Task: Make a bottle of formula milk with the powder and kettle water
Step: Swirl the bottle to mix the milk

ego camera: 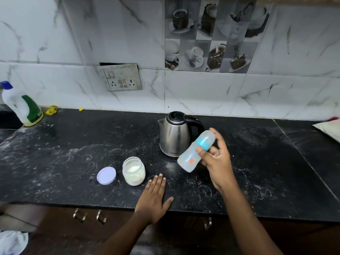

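Black stone table [73,162], head view: open powder jar [134,172], its lid [106,175] just beside it, steel kettle [174,137] behind. Right hand [219,162] grips the tilted baby bottle [191,155] above the table, near the kettle. Left hand [154,197] lies flat, fingers straight. Recommended: hold the bottle upright, then unscrew the blue collar [205,141] with the left hand.

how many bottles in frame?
2: the baby bottle, held tilted in the right hand in front of the kettle; a cleaner bottle at the far left of the counter. No others visible.
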A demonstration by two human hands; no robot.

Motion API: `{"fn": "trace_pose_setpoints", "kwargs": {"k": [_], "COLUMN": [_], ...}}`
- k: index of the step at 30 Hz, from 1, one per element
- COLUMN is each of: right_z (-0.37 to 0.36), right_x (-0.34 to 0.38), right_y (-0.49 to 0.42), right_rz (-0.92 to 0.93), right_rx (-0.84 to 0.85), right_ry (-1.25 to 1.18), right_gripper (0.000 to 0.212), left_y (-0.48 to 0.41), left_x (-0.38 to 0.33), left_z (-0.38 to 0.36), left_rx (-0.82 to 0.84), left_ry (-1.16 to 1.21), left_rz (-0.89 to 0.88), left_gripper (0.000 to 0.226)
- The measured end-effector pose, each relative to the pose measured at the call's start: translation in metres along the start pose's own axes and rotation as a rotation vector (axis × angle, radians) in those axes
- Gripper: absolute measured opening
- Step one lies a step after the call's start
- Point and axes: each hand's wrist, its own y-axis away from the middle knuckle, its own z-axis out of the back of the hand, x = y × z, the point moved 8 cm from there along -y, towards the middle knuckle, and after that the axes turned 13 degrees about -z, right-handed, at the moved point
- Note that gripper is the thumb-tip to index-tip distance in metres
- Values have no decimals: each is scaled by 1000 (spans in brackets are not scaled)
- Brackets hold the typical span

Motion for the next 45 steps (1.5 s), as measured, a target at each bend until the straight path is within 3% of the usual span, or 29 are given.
{"fn": "trace_pose_setpoints", "kwargs": {"k": [4, 8, 11, 15, 19, 22, 26, 29, 33, 36, 37, 40, 43, 45], "right_z": [-12, 9, -9, 8, -6, 9, -13, 6, -11, 9, 10, -9, 8, 3], "right_x": [-4, 1, -3, 4, -2, 6, -3, 1, -6, 3, 6, 1, 6, 6], "right_y": [2, 2, 3, 1, 4, 4, 3, 2, 5, 7, 7, 7, 5, 3], "right_rz": [-55, 6, -54, 8, -34, 28, -38, 9, -51, 22, 28, -32, 19, -1], "right_rx": [157, -64, 93, -67, 85, -68, 123, -59, 112, -84, -92, 104, -84, -51], "right_ry": [142, 19, 140, 13, 132, 27, 136, 8, 136, 44, 48, 173, 59, 68], "right_gripper": [78, 73, 76, 71, 75, 75, 78, 76, 79, 76, 75, 76, 77, 76], "left_y": [1, -1, 1, 0, 1, 1, 3, 2, 4, 3, 3, 3, 3, 3], "left_x": [1, 1, 0, -1, -5, -7, -6, -6, -6, -5, -5, -6, -4, -5], "left_z": [-1, -1, -2, 4, 9, 12, 12, 12, 12, 14, 13, 12, 11, 11], "left_rx": [-14, -21, -20, -71, -97, -109, -102, -117, -82, -93, -85, -85, -90, -86], "left_ry": [-12, -6, -9, -8, -25, -62, -77, -75, -84, -85, -91, -61, -62, -60], "left_rz": [-2, -1, -3, -12, -36, -41, -33, -38, -21, -16, -10, -17, -20, -22], "left_gripper": [90, 91, 91, 89, 87, 85, 85, 86, 84, 84, 84, 87, 87, 86]}}
